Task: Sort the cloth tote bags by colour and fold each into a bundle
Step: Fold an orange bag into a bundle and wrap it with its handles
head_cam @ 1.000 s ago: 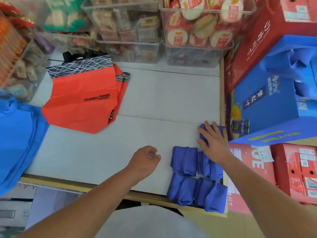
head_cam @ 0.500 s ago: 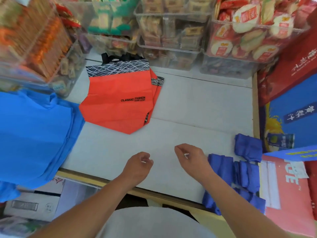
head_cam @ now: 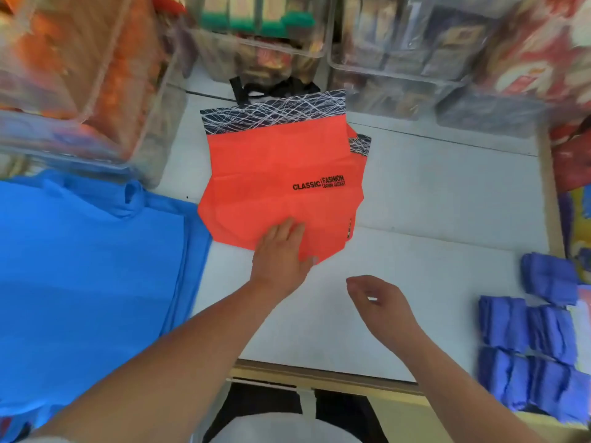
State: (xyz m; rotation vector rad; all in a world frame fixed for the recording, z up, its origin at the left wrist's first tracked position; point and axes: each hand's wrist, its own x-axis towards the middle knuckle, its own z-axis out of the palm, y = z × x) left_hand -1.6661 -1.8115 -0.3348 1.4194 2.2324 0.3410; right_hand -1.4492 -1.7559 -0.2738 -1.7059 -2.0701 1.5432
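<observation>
The orange bag [head_cam: 281,174] is lying flat on the white table [head_cam: 431,203], its black-patterned top pointing away from the person. The left hand [head_cam: 279,255] is resting on the bag's near corner, with its fingers [head_cam: 287,228] extended flat on the fabric and its thumb at the edge. The right hand [head_cam: 380,302] is hovering over the table, loosely curled and grasping nothing. Light blue bags [head_cam: 89,266] are lying to the left, and folded dark blue bundles [head_cam: 527,356] are lying to the right.

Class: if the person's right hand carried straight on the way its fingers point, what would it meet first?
Most likely the near corner of the orange tote bag, beside the thumb of the left hand. The right hand points across the table toward it; its height is unclear.
</observation>
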